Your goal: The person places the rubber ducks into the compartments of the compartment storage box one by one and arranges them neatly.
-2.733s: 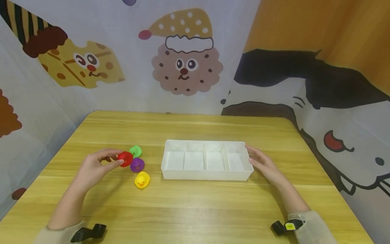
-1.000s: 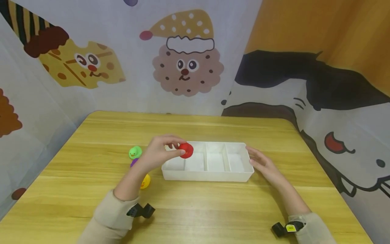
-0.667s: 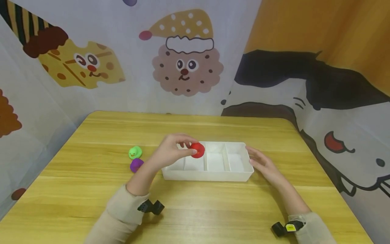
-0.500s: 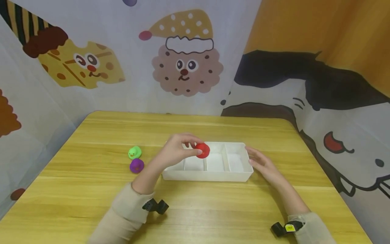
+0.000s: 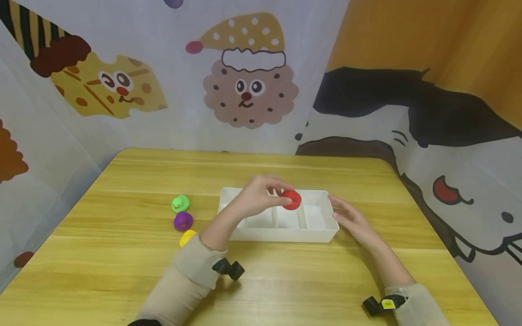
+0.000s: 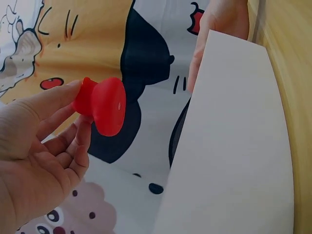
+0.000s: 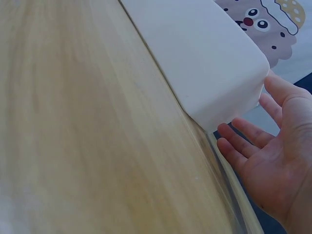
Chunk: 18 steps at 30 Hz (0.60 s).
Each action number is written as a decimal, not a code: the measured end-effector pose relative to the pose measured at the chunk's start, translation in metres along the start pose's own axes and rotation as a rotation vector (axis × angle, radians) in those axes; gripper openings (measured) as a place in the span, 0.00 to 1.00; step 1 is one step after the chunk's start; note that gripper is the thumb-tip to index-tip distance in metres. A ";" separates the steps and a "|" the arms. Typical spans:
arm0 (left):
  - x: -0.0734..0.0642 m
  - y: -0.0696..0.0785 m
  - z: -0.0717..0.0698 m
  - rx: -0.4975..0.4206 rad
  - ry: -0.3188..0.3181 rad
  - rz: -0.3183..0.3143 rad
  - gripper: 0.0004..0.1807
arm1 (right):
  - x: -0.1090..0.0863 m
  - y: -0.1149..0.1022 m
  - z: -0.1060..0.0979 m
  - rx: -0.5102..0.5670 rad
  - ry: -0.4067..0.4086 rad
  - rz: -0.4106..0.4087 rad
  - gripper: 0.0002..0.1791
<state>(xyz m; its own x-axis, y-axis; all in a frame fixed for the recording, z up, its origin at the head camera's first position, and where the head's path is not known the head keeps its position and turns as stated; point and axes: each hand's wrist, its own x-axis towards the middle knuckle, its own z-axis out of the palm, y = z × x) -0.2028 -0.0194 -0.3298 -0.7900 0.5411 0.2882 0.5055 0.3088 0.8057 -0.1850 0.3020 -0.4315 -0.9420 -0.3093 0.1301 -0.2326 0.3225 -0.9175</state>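
In the head view my left hand (image 5: 261, 195) pinches a red rubber duck (image 5: 292, 200) between thumb and fingertips. The duck is held above the third compartment from the left of a white divided tray (image 5: 281, 235). In the left wrist view the red duck (image 6: 109, 107) shows its flat base, raised off the tray's side wall (image 6: 229, 146). My right hand (image 5: 354, 221) rests at the tray's right end. Its thumb and relaxed fingers touch the end wall, and the right wrist view shows this hand (image 7: 278, 151) with the fingers loosely spread at the corner.
Left of the tray stand a green duck (image 5: 180, 203), a purple duck (image 5: 183, 221) and a yellow duck (image 5: 187, 238) partly hidden by my left sleeve. All are on the wooden table (image 5: 285, 280). A cartoon-printed curtain (image 5: 163, 131) hangs behind the table.
My left hand has picked the red duck from beside the other ducks and carried it rightward over the tray, passing the left compartments. My right hand has stayed at the tray's end.
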 end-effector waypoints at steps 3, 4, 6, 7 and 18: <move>0.007 0.001 0.006 -0.001 -0.008 -0.013 0.14 | 0.000 0.000 0.000 -0.001 0.001 0.004 0.29; 0.009 0.001 0.008 -0.002 -0.011 -0.012 0.14 | 0.000 0.000 0.000 -0.002 0.001 0.004 0.29; 0.013 0.001 0.012 -0.004 -0.015 -0.012 0.14 | 0.000 0.000 0.000 -0.001 0.000 0.005 0.29; 0.016 0.001 0.014 -0.005 -0.018 -0.009 0.14 | 0.000 0.000 0.000 0.001 0.000 0.006 0.29; 0.035 0.000 0.035 -0.004 -0.027 -0.016 0.13 | 0.001 0.003 -0.001 0.018 -0.013 0.013 0.29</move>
<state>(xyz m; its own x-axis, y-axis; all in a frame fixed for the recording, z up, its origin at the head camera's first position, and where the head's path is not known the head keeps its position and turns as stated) -0.2186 0.0266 -0.3379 -0.7880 0.5574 0.2614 0.4916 0.3143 0.8121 -0.1870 0.3036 -0.4342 -0.9416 -0.3171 0.1134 -0.2159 0.3100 -0.9259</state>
